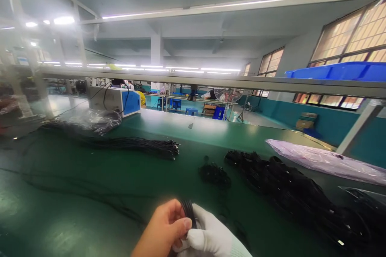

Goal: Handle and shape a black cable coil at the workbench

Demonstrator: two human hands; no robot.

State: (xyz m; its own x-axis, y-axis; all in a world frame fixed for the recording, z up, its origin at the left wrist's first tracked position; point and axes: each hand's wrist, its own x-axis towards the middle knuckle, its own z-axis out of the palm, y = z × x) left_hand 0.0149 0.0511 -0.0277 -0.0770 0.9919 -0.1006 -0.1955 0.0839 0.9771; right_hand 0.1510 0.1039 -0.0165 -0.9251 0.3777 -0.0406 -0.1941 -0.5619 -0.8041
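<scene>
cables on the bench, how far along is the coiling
Done: a row of coiled cables lies at right. In hand: the left hand and gloved right hand pinch one black cable. Left: a bundle of straight cables.

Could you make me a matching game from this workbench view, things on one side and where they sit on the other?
Things:
1. coiled black cable
2. straight cable bundle
3. blue bin
4. pink plastic bag

Places:
a. on the overhead shelf, right
b. pinched between left hand and gloved right hand
c. flat on the table's right edge
d. on the green table, left of middle

Pairs: 1-b, 2-d, 3-a, 4-c
</scene>
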